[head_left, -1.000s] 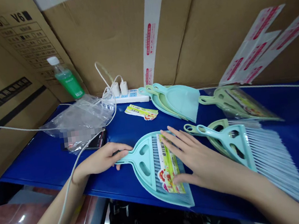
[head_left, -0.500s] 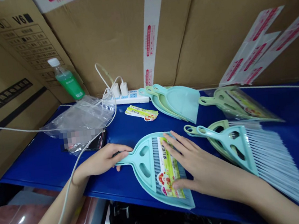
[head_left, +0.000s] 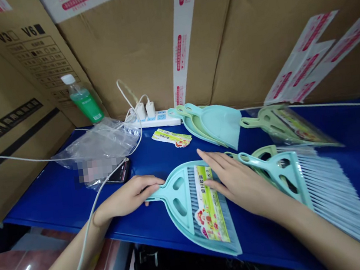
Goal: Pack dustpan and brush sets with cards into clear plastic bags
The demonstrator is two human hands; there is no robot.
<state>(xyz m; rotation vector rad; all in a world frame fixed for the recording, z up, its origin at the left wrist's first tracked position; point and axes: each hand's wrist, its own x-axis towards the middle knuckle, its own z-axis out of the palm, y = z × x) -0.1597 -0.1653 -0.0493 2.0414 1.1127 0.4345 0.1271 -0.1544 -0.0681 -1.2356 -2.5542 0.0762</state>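
Observation:
A light blue dustpan [head_left: 185, 206] lies on the blue table [head_left: 59, 198] near its front edge, with a small brush and a green and yellow label card [head_left: 210, 205] lying in it. My left hand [head_left: 130, 196] is closed round the dustpan's handle. My right hand [head_left: 238, 180] lies flat with fingers stretched out over the far right part of the pan, fingertips touching the card's top end.
A blue brush [head_left: 307, 185] on a green one lies to the right. Stacked dustpans [head_left: 213, 124], a bagged green set [head_left: 285, 126], a loose label [head_left: 172, 137], a power strip [head_left: 153, 118], clear bags [head_left: 97, 143], a phone [head_left: 117, 173] and a green bottle [head_left: 82, 99] stand before cardboard boxes [head_left: 142, 43].
My right hand has slid away from the near end of the card toward its far end, uncovering most of the label. My left hand stays on the handle.

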